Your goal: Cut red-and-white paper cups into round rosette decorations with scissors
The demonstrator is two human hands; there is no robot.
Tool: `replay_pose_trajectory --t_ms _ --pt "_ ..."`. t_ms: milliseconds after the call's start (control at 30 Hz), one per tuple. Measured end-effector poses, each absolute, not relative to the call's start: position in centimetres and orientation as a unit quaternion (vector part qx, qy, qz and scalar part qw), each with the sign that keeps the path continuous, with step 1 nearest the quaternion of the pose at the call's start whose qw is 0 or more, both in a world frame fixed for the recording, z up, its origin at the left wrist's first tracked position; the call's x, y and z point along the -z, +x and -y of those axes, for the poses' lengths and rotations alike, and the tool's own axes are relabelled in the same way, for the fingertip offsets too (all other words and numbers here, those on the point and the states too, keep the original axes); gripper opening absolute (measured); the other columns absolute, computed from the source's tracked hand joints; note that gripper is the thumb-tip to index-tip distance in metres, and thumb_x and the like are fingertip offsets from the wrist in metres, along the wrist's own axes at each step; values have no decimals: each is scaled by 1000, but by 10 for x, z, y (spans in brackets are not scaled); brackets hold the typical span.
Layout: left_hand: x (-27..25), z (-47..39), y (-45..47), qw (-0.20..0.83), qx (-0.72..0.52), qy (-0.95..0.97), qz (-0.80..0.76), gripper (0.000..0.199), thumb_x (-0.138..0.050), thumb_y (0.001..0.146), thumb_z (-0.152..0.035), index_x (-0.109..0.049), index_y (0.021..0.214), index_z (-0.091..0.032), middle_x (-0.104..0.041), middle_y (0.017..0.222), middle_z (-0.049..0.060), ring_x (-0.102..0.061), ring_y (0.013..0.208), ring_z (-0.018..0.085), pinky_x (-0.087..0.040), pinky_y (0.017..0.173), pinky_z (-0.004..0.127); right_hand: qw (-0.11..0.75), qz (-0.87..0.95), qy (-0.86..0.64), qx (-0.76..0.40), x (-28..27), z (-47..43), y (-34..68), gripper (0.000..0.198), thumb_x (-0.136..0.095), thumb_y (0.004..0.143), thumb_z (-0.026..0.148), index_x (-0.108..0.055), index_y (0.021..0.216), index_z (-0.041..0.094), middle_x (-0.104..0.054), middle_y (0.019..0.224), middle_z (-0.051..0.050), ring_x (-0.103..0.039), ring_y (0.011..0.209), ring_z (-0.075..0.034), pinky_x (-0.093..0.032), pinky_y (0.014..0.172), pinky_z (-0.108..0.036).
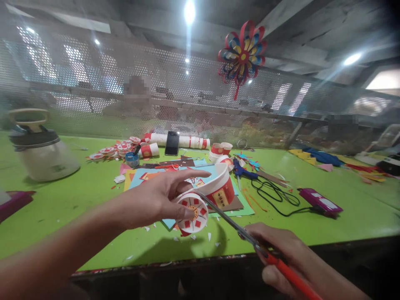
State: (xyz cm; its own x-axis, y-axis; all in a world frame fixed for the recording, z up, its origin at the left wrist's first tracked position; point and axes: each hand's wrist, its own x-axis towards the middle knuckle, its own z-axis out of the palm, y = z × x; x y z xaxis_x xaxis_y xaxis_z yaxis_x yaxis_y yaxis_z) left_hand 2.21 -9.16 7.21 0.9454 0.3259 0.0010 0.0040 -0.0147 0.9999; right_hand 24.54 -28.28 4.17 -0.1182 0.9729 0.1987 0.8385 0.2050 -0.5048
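Note:
My left hand (168,196) is closed on a cut paper cup (218,193), thumb on its round base (195,214), which carries red diamonds and a yellow centre. The cup's red-and-white wall hangs away to the right as a curved flap. In my right hand (281,250) is a pair of scissors (246,235) with red handles. Their blades reach up and left to the edge where the wall meets the base. Under the cup lie sheets of coloured paper (134,177) and small white scraps on the green table (103,237).
A blue glue gun (245,171) lies behind, its black cord running to a purple power box (321,202). Farther back are stacked paper cups (187,141), a phone (172,143) and a blue jar (132,159). A large jug (40,146) stands left. A paper flower (243,56) hangs above.

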Motion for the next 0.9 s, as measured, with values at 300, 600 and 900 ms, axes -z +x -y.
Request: replay_pose_trajectory --t_ms 300,600,900 --pt "-81 96 20 675 -81 725 -113 72 -69 73 -13 -40 138 -22 -55 72 -3 -52 68 14 -42 61 26 212 726 -644 -113 -49 293 253 32 -68 76 34 -65 107 28 -72 103 -2 -69 83 -22 -56 62 -22" --pt "-81 95 20 671 -67 731 -102 72 -71 72 -15 -41 137 -21 -60 78 0 -53 64 13 -41 57 24 175 726 -663 -46 -45 304 261 42 -71 75 38 -62 116 31 -71 109 -4 -69 95 -25 -57 78 -28" --pt "-88 97 20 645 -47 754 -113 73 -74 72 -22 -41 138 -22 -65 85 2 -56 68 15 -42 58 25 155 734 -661 -20 -44 305 267 41 -70 76 39 -62 116 32 -72 109 -3 -69 93 -25 -58 77 -30"
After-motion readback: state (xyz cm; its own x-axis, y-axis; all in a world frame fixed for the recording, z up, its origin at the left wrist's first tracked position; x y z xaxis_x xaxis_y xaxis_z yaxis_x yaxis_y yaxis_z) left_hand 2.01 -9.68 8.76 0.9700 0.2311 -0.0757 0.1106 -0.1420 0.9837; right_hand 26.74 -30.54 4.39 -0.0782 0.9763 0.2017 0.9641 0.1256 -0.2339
